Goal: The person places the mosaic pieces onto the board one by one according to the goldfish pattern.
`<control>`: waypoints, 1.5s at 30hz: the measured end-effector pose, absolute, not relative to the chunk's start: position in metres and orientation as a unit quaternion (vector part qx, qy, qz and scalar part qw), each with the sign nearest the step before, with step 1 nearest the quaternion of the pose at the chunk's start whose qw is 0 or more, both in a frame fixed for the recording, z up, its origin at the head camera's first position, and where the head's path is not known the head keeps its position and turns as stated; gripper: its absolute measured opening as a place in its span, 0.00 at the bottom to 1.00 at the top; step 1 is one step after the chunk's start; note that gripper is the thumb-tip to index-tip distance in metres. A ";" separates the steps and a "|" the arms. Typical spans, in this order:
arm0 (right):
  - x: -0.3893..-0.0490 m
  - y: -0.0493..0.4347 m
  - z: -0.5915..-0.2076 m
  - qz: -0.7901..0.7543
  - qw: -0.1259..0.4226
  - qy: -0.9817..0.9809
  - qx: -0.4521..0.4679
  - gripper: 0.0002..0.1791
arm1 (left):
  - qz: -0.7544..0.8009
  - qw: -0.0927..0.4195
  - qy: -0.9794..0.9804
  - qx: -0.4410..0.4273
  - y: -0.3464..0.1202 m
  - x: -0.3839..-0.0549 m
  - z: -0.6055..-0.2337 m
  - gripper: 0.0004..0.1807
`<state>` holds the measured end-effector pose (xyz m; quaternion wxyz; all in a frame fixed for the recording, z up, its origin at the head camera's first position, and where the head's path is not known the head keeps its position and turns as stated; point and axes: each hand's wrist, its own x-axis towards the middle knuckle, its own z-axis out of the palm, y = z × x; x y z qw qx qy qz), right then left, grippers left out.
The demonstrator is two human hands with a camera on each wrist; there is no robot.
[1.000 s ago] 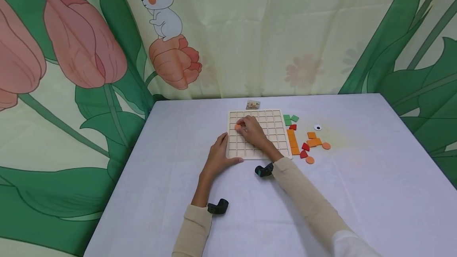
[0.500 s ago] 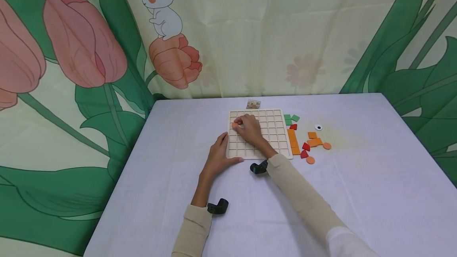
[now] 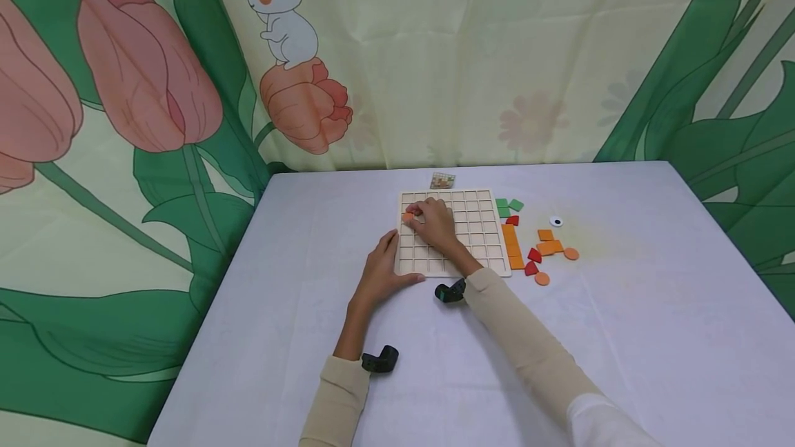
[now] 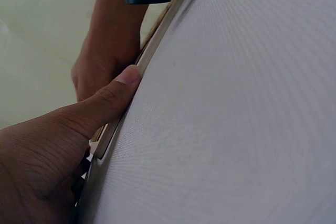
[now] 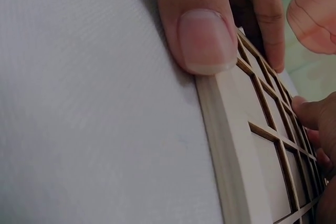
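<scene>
A pale wooden grid board (image 3: 481, 218) lies flat on the table. My right hand (image 3: 436, 223) is over its left half and pinches an orange disc (image 3: 407, 217) between thumb and fingertips, close over the cells near the left edge. My left hand (image 3: 377, 271) spans the board's near left corner: fingers extended along the left side, thumb against the front edge. In the left wrist view that thumb (image 4: 107, 98) presses the board's rim (image 4: 155, 45). The right wrist view shows the left thumb (image 5: 202, 30) large at the rim, with right-hand fingertips at the grid; the disc is out of sight there.
Right of the board lie green squares (image 3: 515, 205), orange rectangles (image 3: 512, 247), red pieces (image 3: 531, 269), orange discs (image 3: 571, 254) and a white eye piece (image 3: 555, 222). A small patterned card (image 3: 442, 181) lies behind the board. A printed curtain (image 3: 422, 74) hangs behind the table.
My right hand has shifted slightly left and away with the orange disc, then stays nearly still. My left hand keeps its place at the board's corner.
</scene>
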<state>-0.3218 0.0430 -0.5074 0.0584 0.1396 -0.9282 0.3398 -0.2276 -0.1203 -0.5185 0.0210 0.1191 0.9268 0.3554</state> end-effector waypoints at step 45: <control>-0.260 0.042 -0.462 0.403 0.141 -0.889 0.165 0.14 | 0.364 0.015 0.923 0.120 -0.123 -0.226 -0.515 0.65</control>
